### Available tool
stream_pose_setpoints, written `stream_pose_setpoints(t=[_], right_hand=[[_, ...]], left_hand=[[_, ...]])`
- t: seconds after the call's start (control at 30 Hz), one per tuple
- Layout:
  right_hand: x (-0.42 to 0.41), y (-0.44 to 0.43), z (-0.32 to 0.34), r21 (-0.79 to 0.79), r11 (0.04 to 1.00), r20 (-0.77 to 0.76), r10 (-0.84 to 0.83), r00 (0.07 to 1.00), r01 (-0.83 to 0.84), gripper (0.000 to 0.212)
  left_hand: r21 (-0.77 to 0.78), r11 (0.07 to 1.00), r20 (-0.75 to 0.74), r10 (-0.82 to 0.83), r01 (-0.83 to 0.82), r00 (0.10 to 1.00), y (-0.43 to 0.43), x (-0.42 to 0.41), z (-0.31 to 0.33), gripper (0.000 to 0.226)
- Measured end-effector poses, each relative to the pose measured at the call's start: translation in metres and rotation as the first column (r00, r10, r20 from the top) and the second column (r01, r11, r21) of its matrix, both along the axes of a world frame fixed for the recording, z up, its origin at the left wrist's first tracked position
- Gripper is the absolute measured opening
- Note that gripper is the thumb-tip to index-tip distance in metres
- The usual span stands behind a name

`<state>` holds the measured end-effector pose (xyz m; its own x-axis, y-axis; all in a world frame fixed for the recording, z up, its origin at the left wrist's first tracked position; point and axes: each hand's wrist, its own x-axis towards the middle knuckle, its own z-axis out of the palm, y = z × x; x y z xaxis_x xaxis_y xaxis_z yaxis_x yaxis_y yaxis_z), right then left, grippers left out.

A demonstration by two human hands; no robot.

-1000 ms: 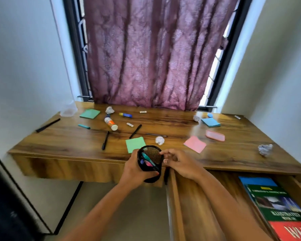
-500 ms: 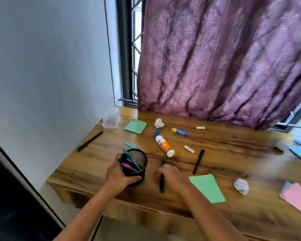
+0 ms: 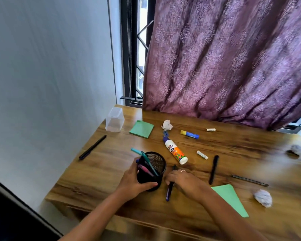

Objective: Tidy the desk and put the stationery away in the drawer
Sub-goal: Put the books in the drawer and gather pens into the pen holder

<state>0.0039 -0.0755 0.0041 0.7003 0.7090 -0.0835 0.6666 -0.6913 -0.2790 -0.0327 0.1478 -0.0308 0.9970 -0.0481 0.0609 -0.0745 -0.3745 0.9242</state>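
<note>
L hand (image 3: 134, 180) is wrapped round the cup (image 3: 157, 161): thumb on the near side, fingers round the far wall. We can't tell if the cup rests on the desk (image 3: 102, 173) or sits just above it. Inner pens (image 3: 149, 168) lean toward the L rim. R hand (image 3: 182, 180) is palm-down, fingers curled onto a pen (image 3: 169, 193) lying flat on the wood just R of the cup. One end pokes out past the knuckles, the other below the palm. Drawer isn't in view.

Risks, as we judge them:
- Pen lies flat, so the fingertips may roll it rather than lift it. It could then skid to the desk edge, close below our wrists.
- Cup is light mesh & the leaning pens load one side. If we tilt it to meet the pen, the contents may slide out.
- Pen fed in against the leaning ones may jam or bounce back out.
- Glue bottle (image 3: 175, 151) lies on its side just beyond the R fingertips. It's round, so a knuckle bump sets it rolling. Same for the 2nd pen (image 3: 214, 169), R of the fingers.
- Far pen (image 3: 92, 147), well beyond the L fingers by the wall (image 3: 50, 84), is easy to miss.

Writing: the bottle has an orange/white label w/ a dark logo patch, too blurred to read, so we give no brand. Glue stick (image 3: 189, 134) is blue w/ a yellow cap and shows no legible text. Nothing else is readable.
</note>
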Motion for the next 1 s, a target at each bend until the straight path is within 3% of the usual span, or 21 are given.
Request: stream_pose_setpoints(t=[0.1,0.17,0.27,0.3,0.43,0.63,0.83,1.0], right_hand=[[0.005,-0.007,0.022,0.241,0.949,-0.073,-0.189,0.979,0.201,0.027],[0.01,-0.004,0.045,0.432,0.842,-0.071,-0.326,0.943,0.324,0.022],[0.01,0.013,0.075,0.736,0.579,-0.226,-0.28,0.933,0.352,0.022],[0.008,0.021,0.081,0.742,0.578,-0.239,-0.245,0.94,0.34,0.023],[0.003,0.05,0.07,0.399,0.864,-0.154,-0.266,0.952,0.306,0.038],[0.007,0.061,0.055,0.087,0.964,0.032,-0.255,0.966,0.251,0.038],[0.01,0.065,0.06,0.015,0.973,0.183,-0.23,0.956,0.231,0.034],[0.013,0.048,0.059,0.182,0.933,0.043,-0.322,0.946,0.31,0.034]], left_hand=[[-0.005,1.0,0.039,-0.009,0.009,0.999,0.002,0.002,-0.003,0.075],[-0.018,1.0,0.048,0.002,-0.001,0.999,0.001,0.003,-0.005,0.075],[-0.022,1.0,0.034,0.016,-0.015,0.999,-0.002,0.004,-0.007,0.077],[-0.011,1.0,0.036,0.019,-0.019,0.999,-0.003,0.004,-0.008,0.077],[0.034,0.999,0.048,0.025,-0.027,0.999,-0.006,0.007,-0.009,0.081],[0.057,0.997,0.046,0.049,-0.052,0.998,-0.007,0.009,-0.014,0.087],[0.092,0.993,0.075,0.065,-0.072,0.995,-0.014,0.014,-0.01,0.091],[0.093,0.994,0.098,0.055,-0.064,0.994,-0.023,0.025,-0.01,0.093]])
